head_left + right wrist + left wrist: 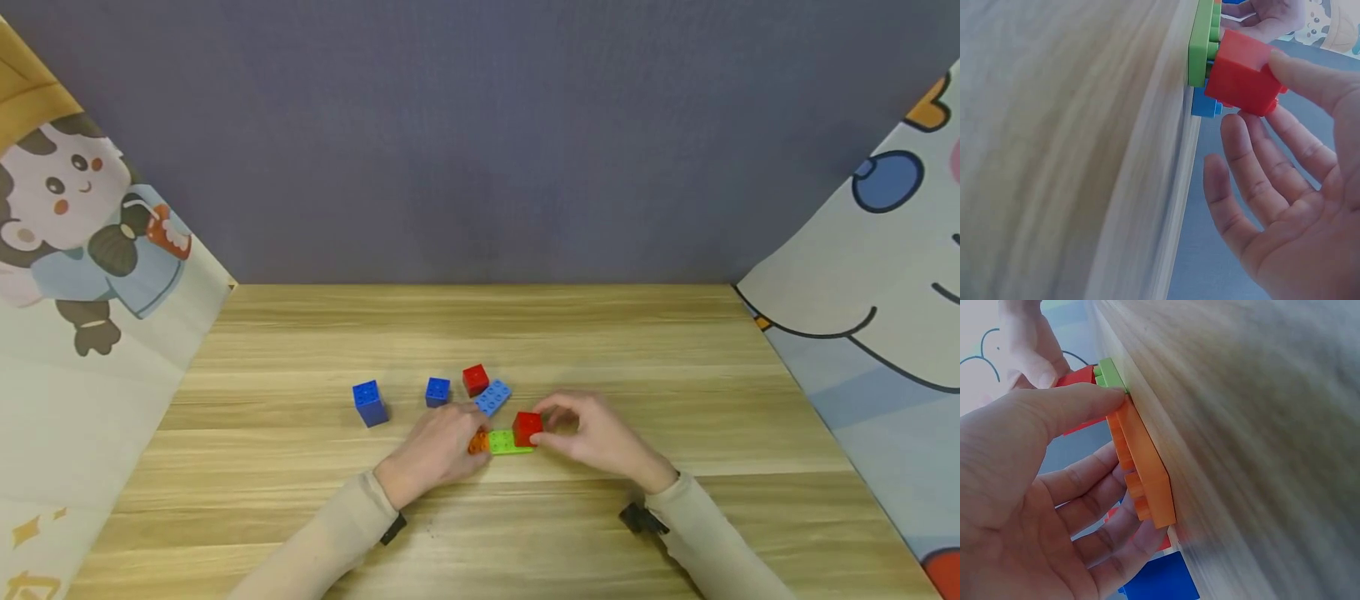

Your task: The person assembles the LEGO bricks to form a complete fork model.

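My left hand holds a flat orange brick on the table, its thumb near where orange meets green. End to end with it lies a flat light-green brick, studs up. My right hand pinches a red block between thumb and fingers at the green brick's right end. In the right wrist view the red block looks tilted against the green studs; whether it is pressed on, I cannot tell. Behind the hands lie a flat light-blue brick and a second red block.
A small dark-blue block stands just beyond my left hand. Farther left is a taller dark-blue block. The wooden table ends at a grey back panel, with printed cartoon panels on both sides.
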Motion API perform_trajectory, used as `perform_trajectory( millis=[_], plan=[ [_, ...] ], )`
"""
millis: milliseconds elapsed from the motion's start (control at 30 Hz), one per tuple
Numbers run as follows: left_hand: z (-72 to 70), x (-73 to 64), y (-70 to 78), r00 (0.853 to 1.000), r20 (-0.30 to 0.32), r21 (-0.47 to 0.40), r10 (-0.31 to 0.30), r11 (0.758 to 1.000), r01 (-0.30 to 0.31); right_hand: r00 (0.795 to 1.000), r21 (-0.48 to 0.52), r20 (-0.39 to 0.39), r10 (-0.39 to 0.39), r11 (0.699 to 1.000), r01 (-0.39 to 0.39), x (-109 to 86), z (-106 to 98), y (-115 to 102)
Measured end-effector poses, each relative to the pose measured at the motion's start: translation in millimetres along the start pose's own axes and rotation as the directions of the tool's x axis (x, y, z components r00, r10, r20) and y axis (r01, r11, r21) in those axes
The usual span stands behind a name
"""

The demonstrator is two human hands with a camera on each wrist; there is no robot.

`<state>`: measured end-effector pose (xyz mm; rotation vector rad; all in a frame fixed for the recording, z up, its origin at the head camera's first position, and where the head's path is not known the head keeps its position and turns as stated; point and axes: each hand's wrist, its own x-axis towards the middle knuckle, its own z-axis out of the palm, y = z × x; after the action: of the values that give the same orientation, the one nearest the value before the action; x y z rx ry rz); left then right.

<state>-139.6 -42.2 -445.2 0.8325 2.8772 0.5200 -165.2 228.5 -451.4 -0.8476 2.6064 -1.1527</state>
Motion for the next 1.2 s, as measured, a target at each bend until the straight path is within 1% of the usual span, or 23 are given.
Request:
perform_trajectory(
  millis=[200, 500, 667, 867, 1200],
  plan=[
    [0.0, 0.1, 1.4, 1.000, -0.005, 0.017, 0.005, 1.000, -0.005, 1.000, 0.004, 0.020, 0.008, 1.000, -0.008, -1.3, -0.1, -3.3],
    [-0.6, 0.6, 2.4, 1.000, -0.008, 0.011, 0.008, 1.000, -0.008, 0.998, 0.017, 0.040, -0.048, 0.999, 0.048, -0.5, 0.4, -4.9],
    [-0.5, -0.2, 1.6, 1.000, -0.010, 0.013, 0.008, 1.000, -0.008, 0.997, 0.013, 0.037, -0.062, 0.998, 0.062, -0.4, 0.9, -6.2],
    [-0.8, -1.4, 0.7, 1.000, -0.018, 0.013, 0.010, 1.000, -0.010, 0.997, -0.027, 0.054, -0.051, 0.998, 0.053, 3.8, 1.9, -12.6],
    [0.1, -1.8, 1.6, 1.000, -0.020, -0.009, 0.013, 1.000, -0.013, 0.998, 0.016, 0.055, -0.008, 1.000, 0.008, 2.5, 4.1, -11.2]
  ],
)
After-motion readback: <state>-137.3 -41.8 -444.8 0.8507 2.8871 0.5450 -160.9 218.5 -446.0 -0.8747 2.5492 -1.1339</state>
